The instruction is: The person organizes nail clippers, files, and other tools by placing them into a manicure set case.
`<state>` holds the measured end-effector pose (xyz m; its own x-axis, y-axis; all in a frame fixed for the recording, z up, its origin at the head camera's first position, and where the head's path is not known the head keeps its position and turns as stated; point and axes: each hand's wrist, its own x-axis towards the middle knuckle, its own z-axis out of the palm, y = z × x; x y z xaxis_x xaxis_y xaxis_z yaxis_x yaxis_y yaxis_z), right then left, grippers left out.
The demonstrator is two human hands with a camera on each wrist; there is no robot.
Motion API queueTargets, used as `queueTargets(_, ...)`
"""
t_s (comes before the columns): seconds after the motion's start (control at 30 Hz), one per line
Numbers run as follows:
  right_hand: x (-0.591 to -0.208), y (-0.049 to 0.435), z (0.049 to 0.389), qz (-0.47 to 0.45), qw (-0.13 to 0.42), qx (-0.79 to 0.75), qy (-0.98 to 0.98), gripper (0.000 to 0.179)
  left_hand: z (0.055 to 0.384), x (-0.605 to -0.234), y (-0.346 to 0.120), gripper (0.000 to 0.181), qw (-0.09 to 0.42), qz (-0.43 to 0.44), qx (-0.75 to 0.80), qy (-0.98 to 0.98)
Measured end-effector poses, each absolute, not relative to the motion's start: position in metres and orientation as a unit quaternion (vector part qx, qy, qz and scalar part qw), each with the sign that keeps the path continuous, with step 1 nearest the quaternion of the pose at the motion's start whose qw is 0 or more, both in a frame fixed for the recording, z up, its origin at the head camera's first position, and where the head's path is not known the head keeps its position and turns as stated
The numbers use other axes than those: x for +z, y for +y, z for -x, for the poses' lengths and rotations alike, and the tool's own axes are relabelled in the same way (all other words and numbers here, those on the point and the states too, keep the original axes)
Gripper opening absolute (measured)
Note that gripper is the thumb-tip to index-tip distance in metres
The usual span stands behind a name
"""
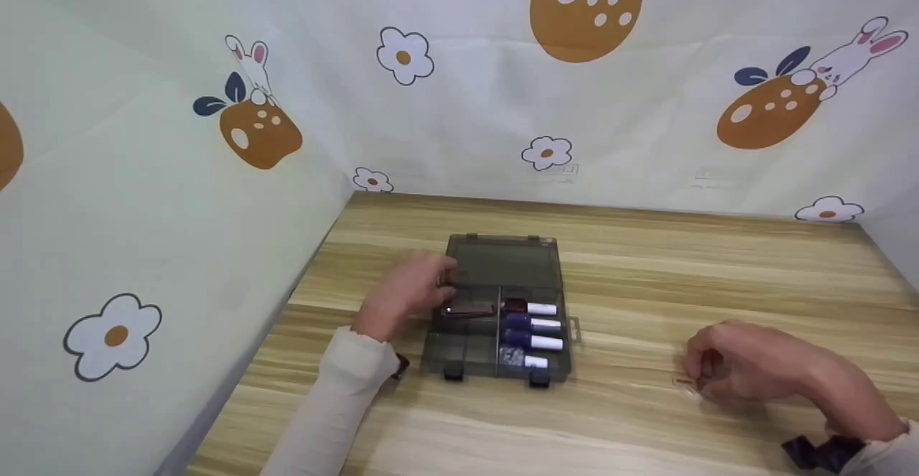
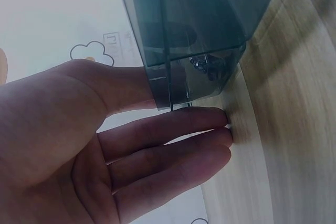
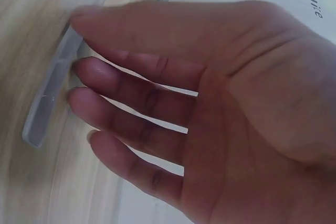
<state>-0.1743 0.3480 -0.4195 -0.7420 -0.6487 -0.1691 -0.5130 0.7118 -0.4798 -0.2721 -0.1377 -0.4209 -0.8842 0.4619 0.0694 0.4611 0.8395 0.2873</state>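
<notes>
The left sleeve (image 1: pixel 327 408) comes nearest, cut off by the lower edge; the right sleeve (image 1: pixel 887 454) is cropped at the corner. The left hand (image 1: pixel 409 286) is at the left end of an open, see-through dark box (image 1: pixel 445 347) on the tabletop (image 1: pixel 617 260). The left wrist view shows its thumb through the plastic and three nearly straight fingers outside; whether they grip cannot be told. The right hand (image 1: pixel 754 365), well to the right, pinches a clear plastic piece (image 1: pixel 686 386) between thumb and forefinger, though the forefinger's tip is hidden behind the thumb. From above the piece is barely visible; the right wrist view shows it as a long translucent strip with a blurred clear end.

Only the head view shows four white-capped bottles (image 1: pixel 531 342) stacked in the box's right compartment; marks on the caps are too small to read. A shiny bar (image 1: pixel 469 310) lies left of them. "Juice" reads on the patterned cloth (image 1: pixel 474 117) in the right wrist view; the head view's faint lettering is illegible.
</notes>
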Motion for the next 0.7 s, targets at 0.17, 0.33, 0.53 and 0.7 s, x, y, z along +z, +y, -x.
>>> queueTargets(0.17,-0.4193,0.3468,0.1727,0.302,0.168,-0.198,0.917,0.025,0.2729,-0.4210,-0.1377,0.012,-0.001,-0.242,0.150,0.959)
queueTargets(0.33,-0.4193,0.3458,0.1727,0.296,0.169,-0.202,0.918,0.025,0.2726,-0.4205,-0.1377,0.012,-0.001,-0.242,0.148,0.959)
queueTargets(0.53,-0.4203,0.3445,0.1744,0.304,0.159,-0.211,0.915,0.024,0.2717,-0.4195,-0.1377,0.013,0.000,-0.240,0.141,0.961)
queueTargets(0.7,-0.4220,0.3425,0.1769,0.318,0.154,-0.226,0.908,0.024,0.2715,-0.4191,-0.1377,0.012,0.001,-0.238,0.139,0.961)
